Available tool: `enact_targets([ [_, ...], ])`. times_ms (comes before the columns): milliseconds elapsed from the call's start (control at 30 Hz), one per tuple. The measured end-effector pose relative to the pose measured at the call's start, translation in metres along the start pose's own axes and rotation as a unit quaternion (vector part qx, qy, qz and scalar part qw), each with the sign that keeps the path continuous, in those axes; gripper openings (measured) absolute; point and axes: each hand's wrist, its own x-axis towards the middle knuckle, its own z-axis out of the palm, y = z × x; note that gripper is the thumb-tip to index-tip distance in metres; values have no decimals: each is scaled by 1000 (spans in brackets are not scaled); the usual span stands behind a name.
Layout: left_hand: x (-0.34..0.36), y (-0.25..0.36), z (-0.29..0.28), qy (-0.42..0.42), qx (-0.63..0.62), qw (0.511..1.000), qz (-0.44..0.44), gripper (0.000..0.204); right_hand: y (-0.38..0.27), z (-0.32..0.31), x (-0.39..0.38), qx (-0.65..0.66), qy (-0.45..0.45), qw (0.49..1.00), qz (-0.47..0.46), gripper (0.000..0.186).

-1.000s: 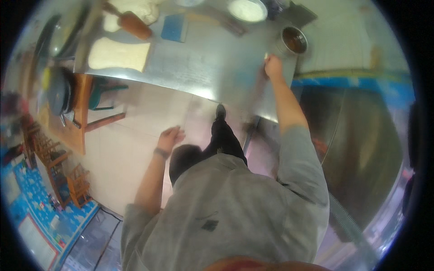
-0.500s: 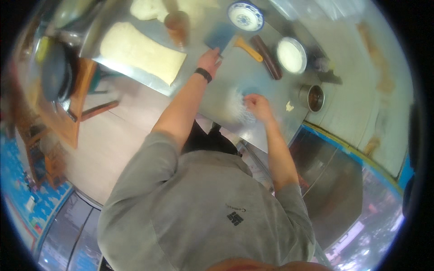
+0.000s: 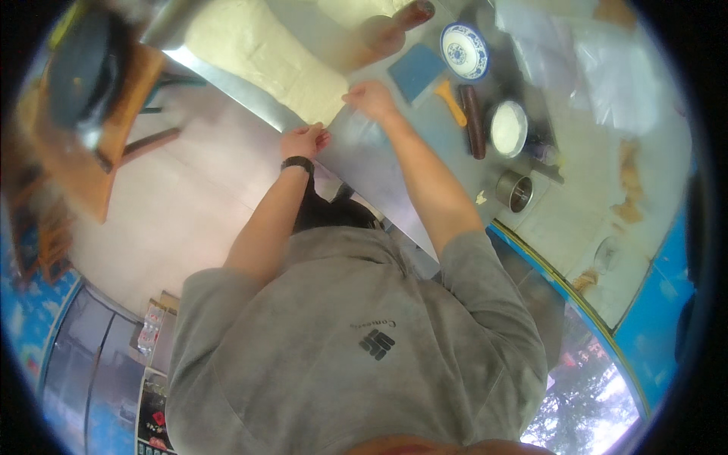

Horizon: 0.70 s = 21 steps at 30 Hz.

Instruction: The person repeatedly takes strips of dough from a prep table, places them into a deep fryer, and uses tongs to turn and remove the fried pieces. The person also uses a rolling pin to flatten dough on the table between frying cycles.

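Observation:
A long, flat sheet of pale dough lies across the metal table at the upper left. My left hand, with a dark band on its wrist, is closed at the near left corner of the sheet's end. At the other corner, my right hand pinches the dough's edge between thumb and fingers. Just beyond the right hand lie a blue, flat rectangular scraper and a thick wooden rolling pin with a dark handle. More dough shows at the top edge.
Right of the scraper are a yellow-handled tool, a dark brown stick, a blue-patterned white bowl, a metal bowl of white contents and a metal cup. A wooden stool stands left, beyond the table edge.
My left hand has left the scraper and come nearer me to the dough's corner. My right hand has moved up and left from the floured patch to the dough. The view has shifted.

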Motion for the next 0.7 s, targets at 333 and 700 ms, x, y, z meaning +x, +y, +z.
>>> enact_targets([
  [333, -23, 22, 17, -329, -223, 885, -241, 47, -60, 10, -54, 386, -78, 902, 174, 35],
  [700, -149, -129, 106, -231, 356, 868, 259, 43, 56, -19, -233, 188, 332, 922, -58, 25],
])
